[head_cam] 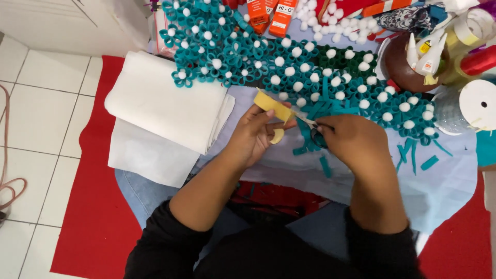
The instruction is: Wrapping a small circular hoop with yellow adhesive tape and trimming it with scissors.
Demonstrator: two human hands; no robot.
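Note:
My left hand (pixel 257 135) grips a roll of yellow tape (pixel 273 107), with a loose yellow end curling below the fingers. Beside it, my right hand (pixel 350 140) is closed on small scissors (pixel 313 125) whose blades meet the tape strip between the two hands. Both hands hover over a pale blue cloth (pixel 444 181) on my lap. Just beyond them lies a mat of teal felt flowers (pixel 310 77) with white pompom centres. Several cut teal strips (pixel 325 166) lie under and around my right hand.
A folded stack of white fabric (pixel 160 103) lies left of my hands on a red mat (pixel 98 206). Orange glue boxes (pixel 283 15), white pompoms, a brown bowl (pixel 400 67), ribbon spools (pixel 478 103) and tape rolls crowd the far right. White floor tiles (pixel 31 134) lie at left.

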